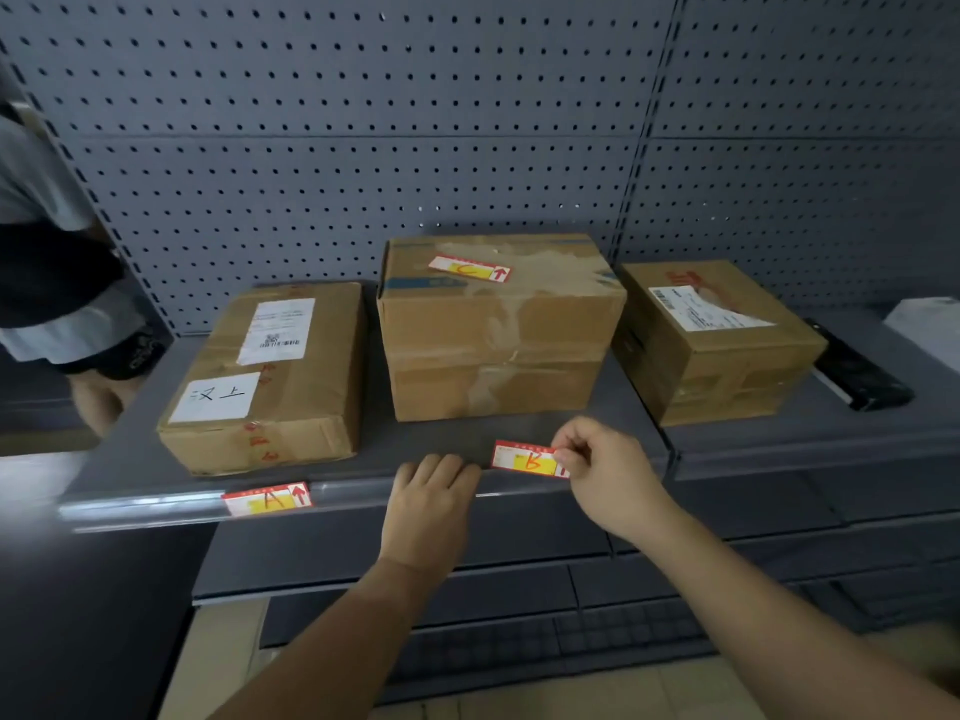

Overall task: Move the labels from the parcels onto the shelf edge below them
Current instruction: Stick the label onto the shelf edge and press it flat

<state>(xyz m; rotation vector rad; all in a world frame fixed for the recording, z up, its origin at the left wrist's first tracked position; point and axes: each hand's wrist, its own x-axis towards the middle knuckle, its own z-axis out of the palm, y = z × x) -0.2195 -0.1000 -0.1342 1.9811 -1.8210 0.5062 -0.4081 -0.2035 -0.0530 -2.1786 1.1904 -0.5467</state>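
Three cardboard parcels stand on a grey shelf: a flat left parcel (270, 376), a tall middle parcel (498, 335) and a right parcel (717, 350). A red and yellow label marked A (267, 499) sits in the clear shelf edge strip (156, 506) below the left parcel. A label marked C (470, 268) lies on top of the middle parcel. My right hand (602, 470) pinches the right end of the label marked B (524, 458), just above the shelf edge in front of the middle parcel. My left hand (431, 501) rests its fingers on the shelf edge, left of that label.
A grey pegboard wall (363, 148) backs the shelf. A black flat object (857, 376) and a white item (924, 319) lie at the far right. Lower shelves (519, 589) jut out beneath. Another person's leg (98, 392) shows at the left.
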